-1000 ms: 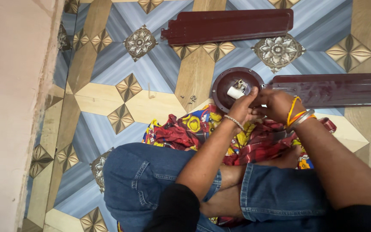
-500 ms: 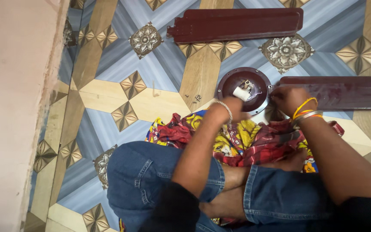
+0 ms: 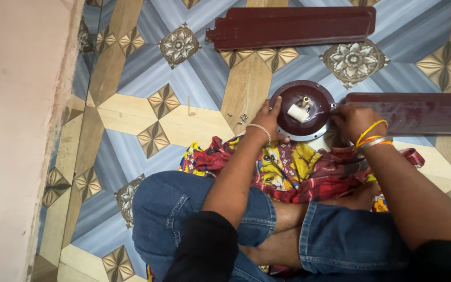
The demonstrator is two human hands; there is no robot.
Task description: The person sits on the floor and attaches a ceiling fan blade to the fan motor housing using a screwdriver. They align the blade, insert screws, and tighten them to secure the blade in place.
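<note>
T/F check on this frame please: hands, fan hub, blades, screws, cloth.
1. The left hand rests on the left rim of the round maroon fan hub. True.
2. The right hand is lifted well clear of the hub. False: it sits at the hub's right edge, where the near fan blade meets it.
3. A second fan blade lies apart on the floor, above the hub in the head view. True.
4. The small screws lie on top of the patterned cloth. False: they lie on the bare tiled floor, left of the hub.
5. The cloth is plain white. False: it is multicoloured, mostly red and yellow.
</note>
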